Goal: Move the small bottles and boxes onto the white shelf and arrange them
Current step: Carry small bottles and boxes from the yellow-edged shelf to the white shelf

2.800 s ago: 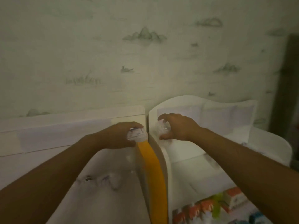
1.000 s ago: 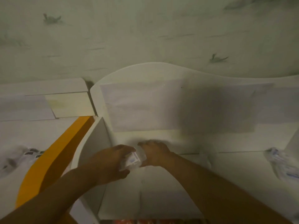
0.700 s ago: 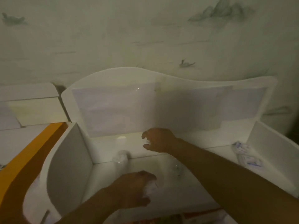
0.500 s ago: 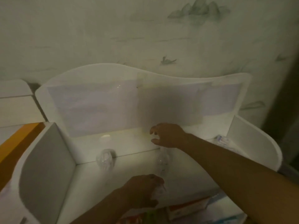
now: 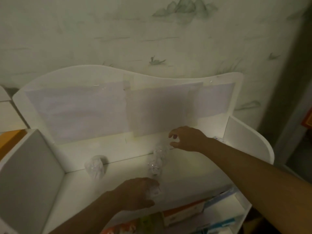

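Note:
The white shelf (image 5: 194, 168) has a wavy back panel and two side walls. A small pale bottle (image 5: 95, 166) stands near its back left. Two more small clear bottles (image 5: 156, 160) stand one behind the other near the middle. My right hand (image 5: 187, 138) hovers just right of the rear one, fingers apart and holding nothing. My left hand (image 5: 135, 193) is at the shelf's front edge, closed around another small bottle (image 5: 155, 191) that rests on the shelf top.
Small white packets (image 5: 219, 141) lie at the shelf's back right corner. A lower level holds orange and blue boxes (image 5: 194, 211). An orange strip (image 5: 10, 141) and a white cabinet lie to the left. Patterned wallpaper rises behind.
My right hand has let go of a bottle at the middle back and drawn slightly right. My left hand stays at the front edge on its bottle. The view has shifted left a little.

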Available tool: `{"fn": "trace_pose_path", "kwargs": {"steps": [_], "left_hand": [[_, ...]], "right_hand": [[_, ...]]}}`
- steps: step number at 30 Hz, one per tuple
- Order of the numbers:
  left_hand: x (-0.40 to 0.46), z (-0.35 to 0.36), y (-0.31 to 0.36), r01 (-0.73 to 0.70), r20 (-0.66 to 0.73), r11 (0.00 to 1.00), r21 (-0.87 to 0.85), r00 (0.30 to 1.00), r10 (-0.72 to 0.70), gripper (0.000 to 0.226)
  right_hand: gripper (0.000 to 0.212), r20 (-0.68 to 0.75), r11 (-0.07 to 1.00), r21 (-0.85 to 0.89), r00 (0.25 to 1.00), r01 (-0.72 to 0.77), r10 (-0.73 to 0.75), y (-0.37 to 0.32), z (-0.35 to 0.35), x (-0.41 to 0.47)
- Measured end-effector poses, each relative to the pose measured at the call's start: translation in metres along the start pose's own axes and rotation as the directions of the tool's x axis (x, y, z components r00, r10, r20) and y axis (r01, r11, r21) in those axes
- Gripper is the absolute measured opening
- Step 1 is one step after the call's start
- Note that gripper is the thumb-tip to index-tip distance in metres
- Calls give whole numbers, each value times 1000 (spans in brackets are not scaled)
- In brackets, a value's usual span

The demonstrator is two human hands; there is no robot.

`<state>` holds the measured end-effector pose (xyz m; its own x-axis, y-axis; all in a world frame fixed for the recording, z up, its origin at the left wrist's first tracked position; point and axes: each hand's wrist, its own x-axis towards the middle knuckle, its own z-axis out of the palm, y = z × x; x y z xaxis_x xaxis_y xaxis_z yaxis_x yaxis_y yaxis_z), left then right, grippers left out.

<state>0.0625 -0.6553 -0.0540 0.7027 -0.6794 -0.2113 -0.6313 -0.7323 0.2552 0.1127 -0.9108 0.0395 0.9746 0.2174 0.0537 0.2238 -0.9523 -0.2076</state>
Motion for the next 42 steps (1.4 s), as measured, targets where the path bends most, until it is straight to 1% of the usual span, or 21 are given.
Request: {"fn": "trace_pose_path", "kwargs": {"steps": [3,6,7,9,12,14,17,19,21,25,27,29,32,34,35,38,42], "left_hand": [[13,6,28,-99,14,994,-38,995,99,58],[35,4,46,-186,49,980,-65,981,189,60],[46,3,49,-207,39,976,-72,977,210,62],[70,4,60,-214,17,973,-89,976,216,66],[99,4,87,-189,-23,970,-155,982,187,70],[111,1,107,-194,-6,972,-133,981,196,71],[135,-11,121,-219,-22,976,-13,976,219,67],[156,-16,121,-183,-18,983,28,983,184,69],[180,-14,117,-141,-3,990,26,990,141,72],[215,-6,109,-20,11,1000,12,1000,19,76],[232,-4,111,49,-6,999,-4,999,-49,75],[247,-5,113,86,-37,996,8,996,-85,73],[263,-7,118,105,-81,989,108,992,-96,66],[268,-7,120,111,-110,983,143,989,-96,59],[268,-8,121,115,-107,982,151,989,-100,60],[266,-10,124,122,-64,969,214,992,-110,72],[242,-32,132,127,-87,946,298,991,-105,65]], "right_hand": [[39,9,999,2,999,-46,46,17,0,-11],[41,41,991,-22,990,-133,134,40,3,-31],[41,51,986,-32,985,-164,166,47,3,-38],[43,53,972,-43,971,-233,235,64,1,-59],[44,63,943,-72,942,-325,330,90,-6,-98],[43,63,923,-98,924,-371,378,108,-14,-119],[43,18,905,-70,906,-420,423,134,-26,-133],[43,9,909,-51,910,-415,416,147,-27,-135],[44,25,921,-34,921,-387,388,159,-25,-133],[46,48,957,-7,956,-289,289,188,-29,-119],[47,63,971,-1,969,-238,237,208,-35,-107],[47,83,975,16,972,-220,218,225,-39,-97],[46,107,978,27,973,-209,205,244,-41,-88],[45,113,982,33,977,-188,183,250,-41,-86],[45,113,984,40,979,-176,170,251,-42,-86],[45,119,987,51,982,-150,143,253,-45,-84],[43,114,994,39,989,-102,97,241,-52,-72]]}}
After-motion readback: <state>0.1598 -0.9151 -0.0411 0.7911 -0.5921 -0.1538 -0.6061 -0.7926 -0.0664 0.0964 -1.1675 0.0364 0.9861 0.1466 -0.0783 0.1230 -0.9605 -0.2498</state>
